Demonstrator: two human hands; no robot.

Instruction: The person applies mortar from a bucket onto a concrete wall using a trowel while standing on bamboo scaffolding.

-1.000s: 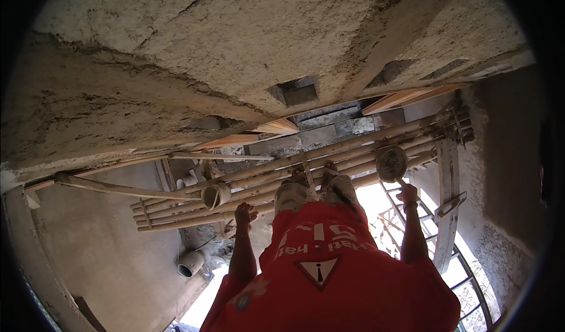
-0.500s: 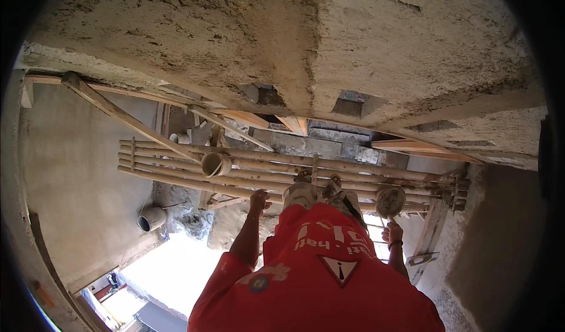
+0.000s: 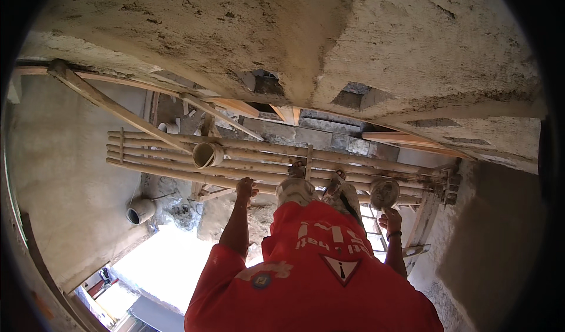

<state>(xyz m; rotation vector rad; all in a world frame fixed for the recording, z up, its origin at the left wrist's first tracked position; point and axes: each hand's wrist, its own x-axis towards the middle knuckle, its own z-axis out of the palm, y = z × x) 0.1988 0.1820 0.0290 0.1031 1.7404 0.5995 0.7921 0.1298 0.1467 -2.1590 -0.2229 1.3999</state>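
Observation:
My right hand (image 3: 390, 220) grips the short handle of a round, mortar-crusted scoop (image 3: 385, 194), held out at the right over the bamboo poles. Its bowl is coated in grey; how full it is I cannot tell. On the left, my left hand (image 3: 246, 189) hangs loosely with bent, slightly parted fingers and nothing visible in it. Beyond that hand, a pale bucket (image 3: 207, 155) stands on the pole platform (image 3: 259, 166), apart from the fingers. My feet rest on the same poles, between the two hands.
Rough plastered wall (image 3: 235, 32) rises in front, with several square recesses. A slanting timber (image 3: 112, 103) reaches down to the poles on the left. Lower down lies another bucket (image 3: 141, 212). A flat tool, seemingly a float (image 3: 416, 250), sits beside my right forearm.
My view has shifted slightly, so the platform and bucket appear further left. My right hand has come up a little with the scoop; my left hand stays beside the poles.

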